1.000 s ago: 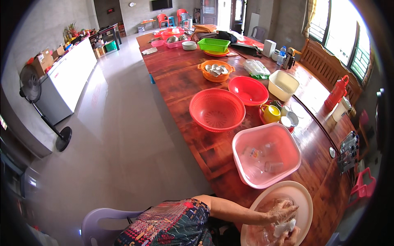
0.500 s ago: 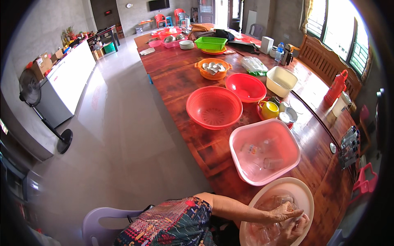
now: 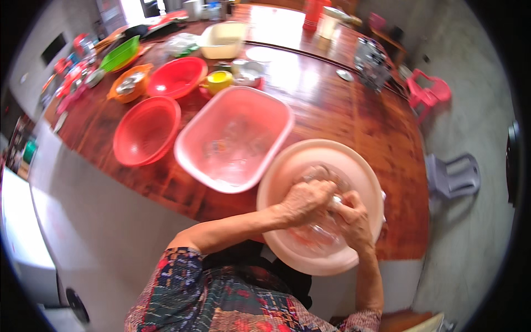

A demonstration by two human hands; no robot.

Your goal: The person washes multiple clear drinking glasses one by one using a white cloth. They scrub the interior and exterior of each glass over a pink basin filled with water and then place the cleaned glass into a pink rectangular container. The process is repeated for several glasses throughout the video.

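Over the round pale peach basin (image 3: 281, 249), both hands meet. My left hand (image 3: 310, 202) is closed, knuckles up, and my right hand (image 3: 354, 221) curls its fingers toward it from the right. A shiny clear glass (image 3: 336, 200) shows between them, mostly hidden by the fingers and blurred. Below lie several clear glasses (image 3: 318, 232) in the basin, their outlines hard to separate. Just left of it stands a pink rectangular tub (image 3: 193, 130) with a few clear glasses (image 3: 235, 133) on its bottom.
Along the wooden table (image 3: 326, 110) stand a red colander (image 3: 145, 133), a red bowl (image 3: 177, 77), an orange basket (image 3: 128, 91), a yellow cup (image 3: 218, 81) and a cream tub (image 3: 221, 47). Clear glassware (image 3: 371, 63) is at the far right. A grey chair (image 3: 453, 177) stands beyond the table's right edge.
The whole view has swung to the right, so the table's things sit farther left and my right forearm now shows. My hands stay together over the peach basin.
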